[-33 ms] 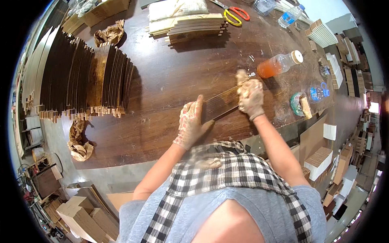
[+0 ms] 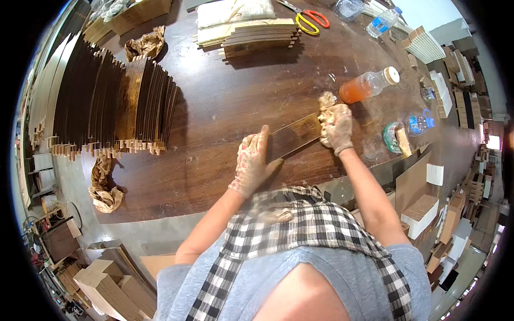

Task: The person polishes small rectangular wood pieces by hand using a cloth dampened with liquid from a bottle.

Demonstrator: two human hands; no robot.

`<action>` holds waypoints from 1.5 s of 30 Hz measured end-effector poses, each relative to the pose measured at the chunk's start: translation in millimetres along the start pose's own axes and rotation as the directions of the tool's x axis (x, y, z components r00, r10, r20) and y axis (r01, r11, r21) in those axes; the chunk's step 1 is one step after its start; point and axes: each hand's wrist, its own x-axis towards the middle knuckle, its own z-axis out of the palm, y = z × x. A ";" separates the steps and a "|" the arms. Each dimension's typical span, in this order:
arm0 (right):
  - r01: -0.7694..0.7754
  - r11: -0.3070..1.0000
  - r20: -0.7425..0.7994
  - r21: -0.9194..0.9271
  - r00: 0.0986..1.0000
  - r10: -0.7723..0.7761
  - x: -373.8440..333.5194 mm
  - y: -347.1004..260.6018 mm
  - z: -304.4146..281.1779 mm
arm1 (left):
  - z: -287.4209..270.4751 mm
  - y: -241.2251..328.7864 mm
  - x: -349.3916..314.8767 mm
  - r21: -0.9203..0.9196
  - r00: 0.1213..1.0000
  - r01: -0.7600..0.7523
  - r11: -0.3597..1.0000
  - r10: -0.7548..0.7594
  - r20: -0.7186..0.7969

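Observation:
A flat dark-brown wooden board lies tilted across the middle of the table. My left hand, in a pale glove with reddish spots, grips its left end, thumb along the near edge and fingers along the far one. At the board's right end, my right hand, in a soiled glove, is closed on a crumpled tan cloth. Part of the cloth is hidden under the fingers. Just beyond that hand, a bottle of orange liquid with a white cap lies on its side or leans; I cannot tell which.
At left stands a long row of dark boards with crumpled brown paper beside it. Farther back are a smaller board stack and red-and-yellow scissors. A cut green container and a water bottle stand near the right edge.
My right hand and the cloth have slid a little to the right, uncovering more of the board's right end. My left hand and the board have stayed in place.

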 end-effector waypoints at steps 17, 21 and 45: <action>0.201 0.980 -0.152 -0.005 0.968 -0.200 -18.3 -80.0 -13.1 | -4.0 -6.2 -0.4 -0.027 0.999 -0.040 0.999 0.041 0.021; 0.388 0.909 0.058 0.155 0.915 -0.400 -64.2 -125.7 21.8 | -13.4 4.1 6.6 0.087 0.999 -0.012 0.996 0.008 0.048; -0.271 0.890 -0.130 0.366 0.932 0.338 -56.1 34.0 1.6 | -16.1 -13.8 -5.3 -0.119 0.988 -0.002 0.993 -0.016 -0.151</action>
